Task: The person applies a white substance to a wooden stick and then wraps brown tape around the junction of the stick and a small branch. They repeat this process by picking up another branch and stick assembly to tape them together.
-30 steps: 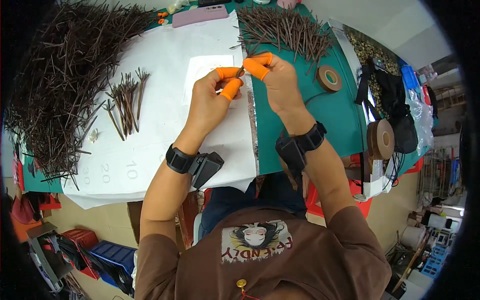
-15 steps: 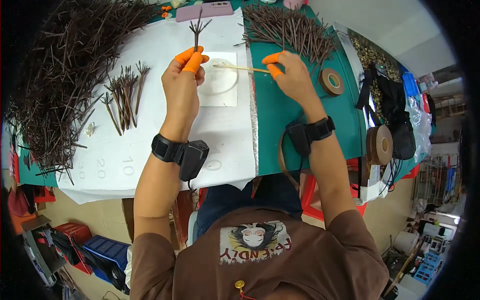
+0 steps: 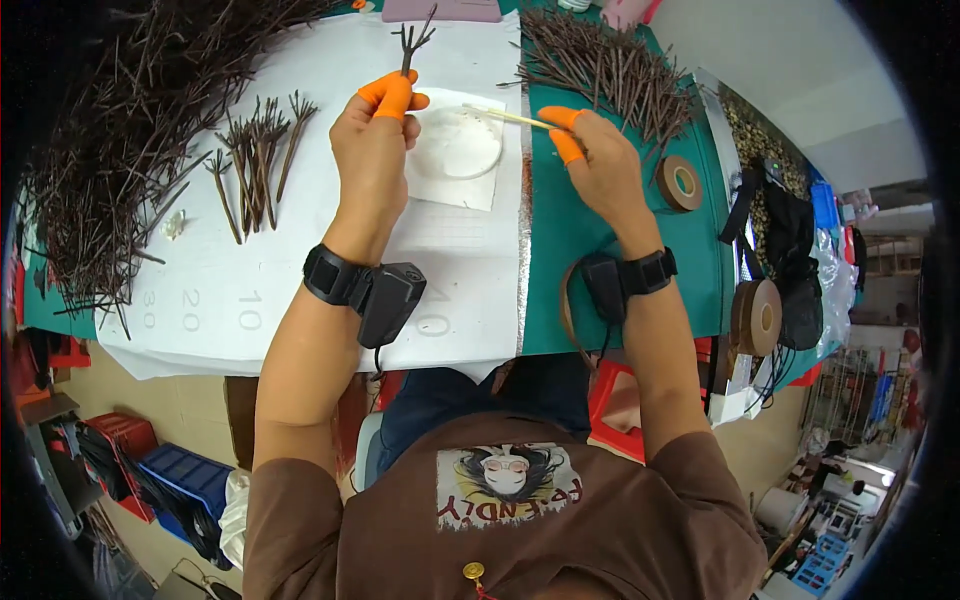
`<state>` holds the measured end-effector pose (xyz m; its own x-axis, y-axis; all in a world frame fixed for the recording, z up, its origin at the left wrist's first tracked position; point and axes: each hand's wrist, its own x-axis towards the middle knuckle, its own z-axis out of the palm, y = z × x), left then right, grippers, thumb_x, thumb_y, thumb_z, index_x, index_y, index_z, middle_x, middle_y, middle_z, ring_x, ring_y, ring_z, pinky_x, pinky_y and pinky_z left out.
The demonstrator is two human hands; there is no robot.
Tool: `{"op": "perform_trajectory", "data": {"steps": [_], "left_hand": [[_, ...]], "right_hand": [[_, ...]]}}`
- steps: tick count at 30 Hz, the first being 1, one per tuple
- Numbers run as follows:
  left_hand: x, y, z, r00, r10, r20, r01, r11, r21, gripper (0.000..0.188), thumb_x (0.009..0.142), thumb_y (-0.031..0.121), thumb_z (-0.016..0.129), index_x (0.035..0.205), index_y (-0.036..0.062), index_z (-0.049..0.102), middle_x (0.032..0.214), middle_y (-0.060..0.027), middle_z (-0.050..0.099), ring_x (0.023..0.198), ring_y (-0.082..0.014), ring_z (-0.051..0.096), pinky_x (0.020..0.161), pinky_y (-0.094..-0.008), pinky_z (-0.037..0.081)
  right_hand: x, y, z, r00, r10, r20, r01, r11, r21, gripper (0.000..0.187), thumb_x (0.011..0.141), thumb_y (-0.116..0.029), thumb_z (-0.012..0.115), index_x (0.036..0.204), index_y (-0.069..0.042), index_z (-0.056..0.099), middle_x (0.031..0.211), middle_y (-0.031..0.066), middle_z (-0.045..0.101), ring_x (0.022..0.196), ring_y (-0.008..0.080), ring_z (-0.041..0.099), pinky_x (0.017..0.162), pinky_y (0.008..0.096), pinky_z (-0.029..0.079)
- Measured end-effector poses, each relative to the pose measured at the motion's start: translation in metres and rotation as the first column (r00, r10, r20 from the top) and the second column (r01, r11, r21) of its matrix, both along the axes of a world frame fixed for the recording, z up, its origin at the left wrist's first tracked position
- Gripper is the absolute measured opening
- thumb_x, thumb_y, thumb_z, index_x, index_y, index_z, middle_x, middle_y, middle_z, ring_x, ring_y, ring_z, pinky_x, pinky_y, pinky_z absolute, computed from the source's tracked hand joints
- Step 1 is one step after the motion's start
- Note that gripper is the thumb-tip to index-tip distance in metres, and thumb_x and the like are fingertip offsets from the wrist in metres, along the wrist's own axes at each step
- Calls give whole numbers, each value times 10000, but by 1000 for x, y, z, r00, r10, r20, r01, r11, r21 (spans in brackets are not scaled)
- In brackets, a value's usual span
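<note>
Grips a brown twig (image 3: 409, 52), forked end toward the top edge, between left fingers (image 3: 394, 98) at the frame's upper centre; pinches a pale stick (image 3: 512, 118) between right fingers (image 3: 566, 148), tip over a white sheet (image 3: 474, 195).

White sheet (image 3: 280, 255): row of pale grey two-digit numerals (image 3: 192, 312), left of frame; another just right of the black wristband (image 3: 345, 278), mid-frame. Brown T-shirt (image 3: 620, 530): dark red lettering (image 3: 505, 510), upside down, bottom centre.
</note>
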<state>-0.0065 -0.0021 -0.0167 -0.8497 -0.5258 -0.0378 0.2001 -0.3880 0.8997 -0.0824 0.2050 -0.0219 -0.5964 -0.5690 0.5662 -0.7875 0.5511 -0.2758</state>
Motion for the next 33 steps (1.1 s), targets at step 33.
{"op": "perform_trajectory", "data": {"steps": [33], "left_hand": [[2,10,-1,977,-170,133,177,983,-41,180,830,76,507,973,-32,522,823,-120,599,647,-142,604,551,-199,500]], "right_hand": [[10,-2,12,965,146,217,-69,942,-327,141,786,-9,539,917,-12,591,786,47,510,684,98,499,595,193,397]]}}
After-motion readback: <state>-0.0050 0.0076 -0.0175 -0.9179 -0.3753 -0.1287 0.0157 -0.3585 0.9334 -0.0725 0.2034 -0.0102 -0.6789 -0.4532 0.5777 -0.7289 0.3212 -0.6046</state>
